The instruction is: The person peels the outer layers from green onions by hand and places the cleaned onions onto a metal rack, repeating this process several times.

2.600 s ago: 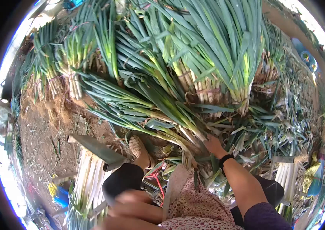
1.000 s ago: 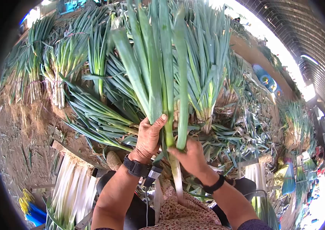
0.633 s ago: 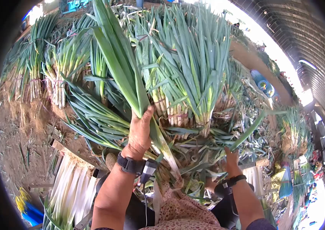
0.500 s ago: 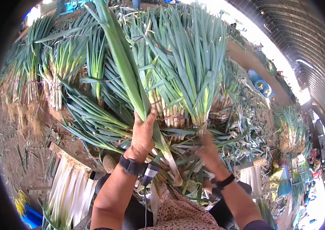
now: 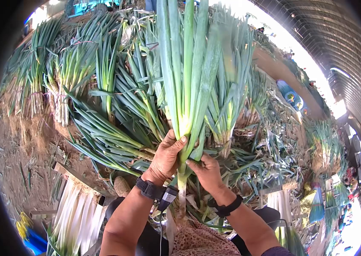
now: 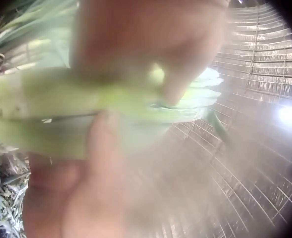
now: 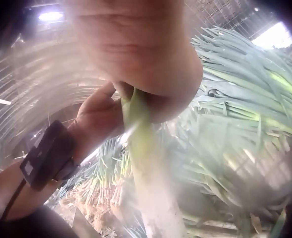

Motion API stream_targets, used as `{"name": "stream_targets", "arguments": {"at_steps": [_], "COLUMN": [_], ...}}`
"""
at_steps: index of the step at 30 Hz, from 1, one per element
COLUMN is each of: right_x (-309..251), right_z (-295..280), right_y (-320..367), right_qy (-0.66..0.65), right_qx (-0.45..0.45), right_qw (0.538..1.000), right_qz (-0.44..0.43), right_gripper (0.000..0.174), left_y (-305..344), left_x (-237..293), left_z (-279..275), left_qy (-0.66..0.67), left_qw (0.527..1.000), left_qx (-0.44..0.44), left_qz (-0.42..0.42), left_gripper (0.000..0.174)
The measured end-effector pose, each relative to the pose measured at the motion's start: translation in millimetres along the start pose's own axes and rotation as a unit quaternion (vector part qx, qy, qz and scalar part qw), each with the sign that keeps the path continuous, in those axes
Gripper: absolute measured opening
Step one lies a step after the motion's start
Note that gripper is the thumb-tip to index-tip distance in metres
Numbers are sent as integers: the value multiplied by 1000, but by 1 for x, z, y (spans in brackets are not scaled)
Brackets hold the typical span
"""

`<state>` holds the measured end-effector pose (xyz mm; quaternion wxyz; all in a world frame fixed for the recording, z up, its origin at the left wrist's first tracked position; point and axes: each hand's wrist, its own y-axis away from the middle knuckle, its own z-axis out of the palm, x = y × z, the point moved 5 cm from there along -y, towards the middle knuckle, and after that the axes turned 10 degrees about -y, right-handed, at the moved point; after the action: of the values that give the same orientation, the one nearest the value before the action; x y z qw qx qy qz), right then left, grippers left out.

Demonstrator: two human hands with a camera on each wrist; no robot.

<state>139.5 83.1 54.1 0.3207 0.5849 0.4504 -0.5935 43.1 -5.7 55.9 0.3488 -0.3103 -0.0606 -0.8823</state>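
Upright in front of the body stands a large green onion, its leaves fanned upward and its pale stalk pointing down to the lap. The left hand grips it where the leaves join the stalk, thumb across the front. Just to the right and lower, the right hand pinches an outer leaf at the side of the stalk. In the right wrist view, the white stalk runs down below the right hand. Both hands are blurred in the left wrist view, close around the green stalk.
Tied bundles of green onions stand at the back. Loose green onions lie at left. Trimmed leaves are heaped at right. Peeled white stalks rest in a rack at lower left, with more white stalks at lower right.
A green onion was lifted from the pile into both hands. The right hand stripped a leaf off to the right, then came back to the stalk. The onion swung from left-leaning to upright.
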Motion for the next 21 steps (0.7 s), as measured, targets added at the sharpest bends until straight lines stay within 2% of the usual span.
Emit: {"name": "stream_targets", "arguments": {"at_steps": [2,3,5,7,8,9,11,12,13,14,16,17,19,21], "right_x": [1,-4,-10,-22,-19,-16,-26,-34,-27,-21,-19,-20,1,33], "right_z": [-6,-5,-5,-2,-3,-4,4,16,22,26,13,-7,-88,-193], "right_y": [-3,-10,-16,-18,-17,-15,-8,1,12,20,22,22,26,33], "right_qy": [-18,-74,-18,39,31,24,22,94,43,-9,-280,-267,-310,-232], "right_qx": [21,18,-17,-32,-28,-23,-28,-60,-68,-73,33,48,110,284], "right_qw": [998,997,999,999,999,999,997,993,997,997,956,959,941,924], "right_qz": [61,35,27,-1,21,43,66,-40,-5,28,85,79,79,106], "right_gripper": [31,39,39,37,35,34,28,25,22,20,18,19,24,38], "left_y": [-1,-1,0,-1,0,0,-1,-4,-18,-15,-17,-17,-13,-10], "left_x": [-2,-6,-11,-18,-18,-17,-12,-8,-23,-14,-3,4,15,25], "left_z": [2,3,5,-1,2,6,-4,-10,-42,-35,-42,-43,-42,-39], "left_qy": [-4,-9,-29,-58,-72,-56,-185,-248,-244,-184,-155,-145,-116,-112], "left_qw": [1000,1000,998,998,997,996,973,955,948,958,960,966,979,984], "left_qx": [15,22,34,30,29,66,133,164,191,210,214,195,152,124], "left_qz": [-5,-9,-34,-7,7,25,18,16,67,69,91,90,78,54], "left_gripper": [20,19,15,26,32,16,15,14,13,13,14,15,17,24]}}
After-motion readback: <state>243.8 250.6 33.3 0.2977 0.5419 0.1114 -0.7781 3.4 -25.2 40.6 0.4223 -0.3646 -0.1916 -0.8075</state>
